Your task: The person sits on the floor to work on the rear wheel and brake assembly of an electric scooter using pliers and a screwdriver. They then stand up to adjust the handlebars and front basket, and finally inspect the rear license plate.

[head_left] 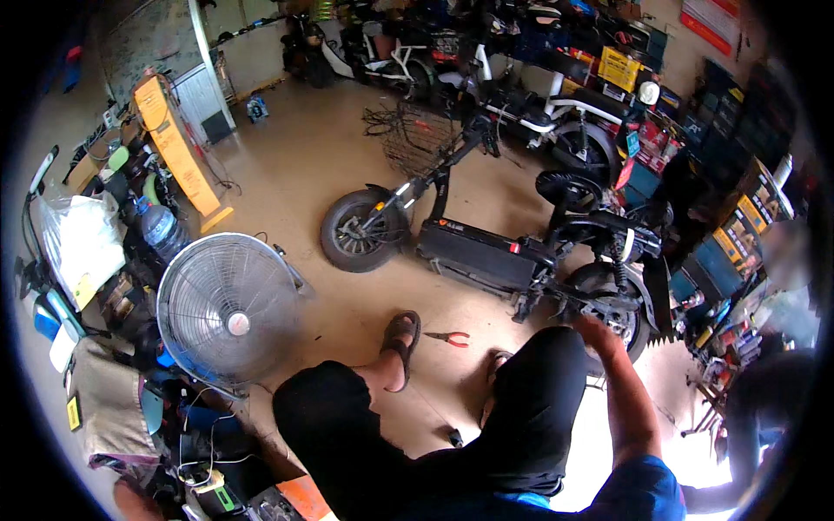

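My right hand (593, 332) reaches past my right knee to the rear wheel (627, 326) of a black electric bike (478, 252). The knee and the bike's frame partly hide it, so its fingers and anything in them cannot be made out. At the lower left edge a patch of skin shows, apparently my left hand or forearm (135, 501), beside a pile of tools; no fingers are visible there. Red-handled pliers (450, 338) lie on the floor between my sandalled feet and the bike. A small black object (456, 437) rests on the floor between my legs.
A round floor fan (230, 313) stands at my left. Behind it are a water jug (162, 226) and a leaning yellow-orange panel (178, 148). Other bikes (582, 130) line the back. Stacked boxes (738, 234) fill the right side, and another person (769, 399) is at the right edge.
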### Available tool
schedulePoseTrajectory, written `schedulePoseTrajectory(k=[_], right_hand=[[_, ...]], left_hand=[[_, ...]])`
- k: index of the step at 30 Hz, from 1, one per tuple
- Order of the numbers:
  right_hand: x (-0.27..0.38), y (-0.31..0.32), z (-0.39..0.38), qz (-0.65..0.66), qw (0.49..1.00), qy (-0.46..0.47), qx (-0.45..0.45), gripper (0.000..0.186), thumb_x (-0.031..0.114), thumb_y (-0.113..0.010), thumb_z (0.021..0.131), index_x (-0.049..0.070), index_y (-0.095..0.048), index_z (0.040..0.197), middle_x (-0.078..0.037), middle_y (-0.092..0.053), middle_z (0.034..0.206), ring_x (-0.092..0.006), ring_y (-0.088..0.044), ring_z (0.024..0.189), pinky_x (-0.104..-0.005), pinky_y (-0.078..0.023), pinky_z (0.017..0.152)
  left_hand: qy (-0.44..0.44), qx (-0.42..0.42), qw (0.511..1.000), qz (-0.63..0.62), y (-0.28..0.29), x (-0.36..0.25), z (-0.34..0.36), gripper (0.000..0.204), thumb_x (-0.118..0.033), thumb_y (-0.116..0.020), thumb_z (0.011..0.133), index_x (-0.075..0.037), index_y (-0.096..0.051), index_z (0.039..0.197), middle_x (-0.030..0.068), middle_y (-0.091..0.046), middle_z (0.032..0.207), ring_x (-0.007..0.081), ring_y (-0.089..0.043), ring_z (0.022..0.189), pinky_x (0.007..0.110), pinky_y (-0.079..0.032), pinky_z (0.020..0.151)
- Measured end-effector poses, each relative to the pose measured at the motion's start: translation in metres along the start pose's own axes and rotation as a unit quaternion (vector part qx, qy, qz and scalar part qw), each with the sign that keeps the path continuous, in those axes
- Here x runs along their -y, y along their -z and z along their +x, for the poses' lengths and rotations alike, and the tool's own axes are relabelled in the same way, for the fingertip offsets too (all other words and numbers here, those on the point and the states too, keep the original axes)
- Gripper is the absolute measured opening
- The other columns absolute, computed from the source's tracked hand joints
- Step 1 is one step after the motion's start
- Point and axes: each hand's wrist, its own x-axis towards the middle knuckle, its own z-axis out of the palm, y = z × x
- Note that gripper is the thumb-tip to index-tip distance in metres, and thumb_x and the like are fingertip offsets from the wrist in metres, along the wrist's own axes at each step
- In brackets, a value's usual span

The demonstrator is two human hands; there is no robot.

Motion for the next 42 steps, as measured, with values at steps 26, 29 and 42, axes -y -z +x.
schedulePoseTrajectory(k=[26, 29, 42], right_hand=[[0.070, 0.122, 0.075, 0.727, 0.648, -0.114, -0.195, 0.028, 0.016, -0.066, 0.103, 0.000, -0.068, 0.126, -0.005, -0.076, 0.099, -0.0089, -0.068, 0.079, -0.0227, -0.054, 0.070], [0.053, 0.067, 0.071, 0.699, 0.648, -0.166, -0.254, 0.025, 0.015, -0.066, 0.103, 0.001, -0.069, 0.124, -0.005, -0.074, 0.095, -0.0098, -0.066, 0.077, -0.0239, -0.053, 0.068], [0.091, -0.127, 0.022, 0.571, 0.761, -0.274, -0.141, 0.023, 0.018, -0.075, 0.091, 0.008, -0.076, 0.111, -0.021, -0.073, 0.104, -0.0413, -0.067, 0.095, -0.0468, -0.050, 0.092]], left_hand=[[-0.166, 0.775, 0.310, -0.525, -0.083, -0.808, -0.133, 0.019, -0.012, -0.071, 0.097, 0.002, -0.072, 0.110, 0.0035, -0.074, 0.091, 0.0099, -0.070, 0.080, 0.026, -0.057, 0.069], [-0.219, 0.746, 0.334, -0.533, -0.106, -0.818, -0.169, 0.020, -0.012, -0.072, 0.096, 0.001, -0.072, 0.111, 0.0081, -0.076, 0.095, 0.0146, -0.073, 0.081, 0.030, -0.058, 0.072], [-0.371, 0.595, 0.501, -0.508, -0.154, -0.898, -0.182, 0.017, -0.007, -0.074, 0.092, -0.003, -0.073, 0.109, 0.0153, -0.075, 0.096, 0.0266, -0.075, 0.085, 0.036, -0.057, 0.075]])
